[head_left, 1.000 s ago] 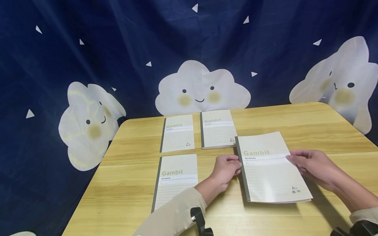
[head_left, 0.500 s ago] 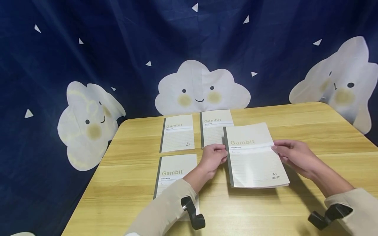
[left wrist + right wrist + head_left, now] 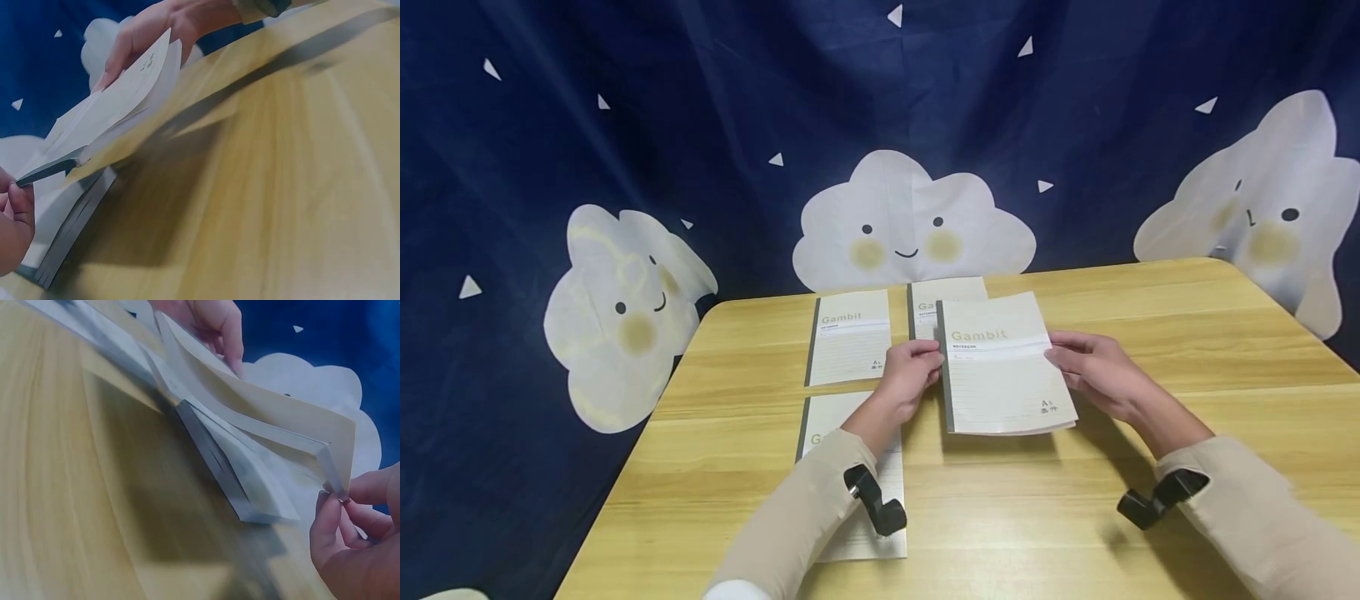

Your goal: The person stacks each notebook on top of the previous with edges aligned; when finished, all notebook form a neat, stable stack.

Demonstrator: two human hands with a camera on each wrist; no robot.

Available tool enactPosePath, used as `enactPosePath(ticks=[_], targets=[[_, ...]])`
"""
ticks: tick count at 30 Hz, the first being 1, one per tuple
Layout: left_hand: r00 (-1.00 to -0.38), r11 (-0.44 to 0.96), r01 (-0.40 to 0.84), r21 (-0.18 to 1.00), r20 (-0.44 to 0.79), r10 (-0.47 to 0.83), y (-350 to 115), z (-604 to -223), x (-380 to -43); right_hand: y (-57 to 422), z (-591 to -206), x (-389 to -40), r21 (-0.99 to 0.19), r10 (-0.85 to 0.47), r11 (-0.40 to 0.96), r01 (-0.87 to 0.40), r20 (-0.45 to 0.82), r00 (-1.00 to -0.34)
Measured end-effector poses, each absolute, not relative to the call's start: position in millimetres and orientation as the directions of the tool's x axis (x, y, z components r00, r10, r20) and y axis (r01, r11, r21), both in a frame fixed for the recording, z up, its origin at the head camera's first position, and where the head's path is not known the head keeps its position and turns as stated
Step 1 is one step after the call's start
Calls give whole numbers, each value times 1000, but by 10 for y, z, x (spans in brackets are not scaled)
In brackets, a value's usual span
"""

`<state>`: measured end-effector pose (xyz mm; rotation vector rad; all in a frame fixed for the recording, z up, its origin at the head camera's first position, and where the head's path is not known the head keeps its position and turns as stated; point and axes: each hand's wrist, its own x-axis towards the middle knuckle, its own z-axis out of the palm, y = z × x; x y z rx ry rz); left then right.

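Note:
Both hands hold up a cream A5 notebook (image 3: 1000,379) with a dark spine, raised off the table and slightly tilted. My left hand (image 3: 908,379) pinches its spine edge, and my right hand (image 3: 1101,372) pinches the opposite edge between thumb and fingers. Behind and below it lies another notebook (image 3: 951,288), partly covered from the head view; its thick page edges (image 3: 215,465) show in the right wrist view. A matching notebook (image 3: 850,342) lies at the back left. Nearer, one more notebook (image 3: 838,408) is partly hidden by my left arm.
The wooden table (image 3: 1210,358) extends to the right and front of the hands. A dark blue curtain (image 3: 737,75) printed with smiling clouds hangs right behind its back edge. Black wrist mounts (image 3: 880,504) sit on both sleeves.
Both hands have carried the held notebook left and toward the back, so it now overlaps the back right notebook in the head view. The lying notebooks have stayed put.

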<state>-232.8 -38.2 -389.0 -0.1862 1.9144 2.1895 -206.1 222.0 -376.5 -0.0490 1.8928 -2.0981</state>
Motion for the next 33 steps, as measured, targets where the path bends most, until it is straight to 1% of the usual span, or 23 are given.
enactPosePath(ticks=[8, 15, 20, 28, 33], targets=[[-974, -122, -226, 966, -220, 61, -492, -3952, -2518, 2041, -3824, -2278, -980, -176, -27, 199, -191, -966], [-970, -88, -244, 966, -243, 29, -560, -4003, -2685, 1888, -3894, -2438, -982, -65, 12, 189, -190, -980], [-966, -34, -258, 966, -258, 1, -580, -4019, -2790, 1796, -3973, -2545, -984, 1, 37, 176, -176, -984], [-972, 50, -232, 971, -229, -51, -603, -4111, -2986, 1679, -4024, -2754, -979, 53, 63, 192, -189, -981], [-974, 85, -213, 973, -206, -91, -612, -4124, -3073, 1629, -4029, -2864, -977, 54, 78, 198, -194, -980]])
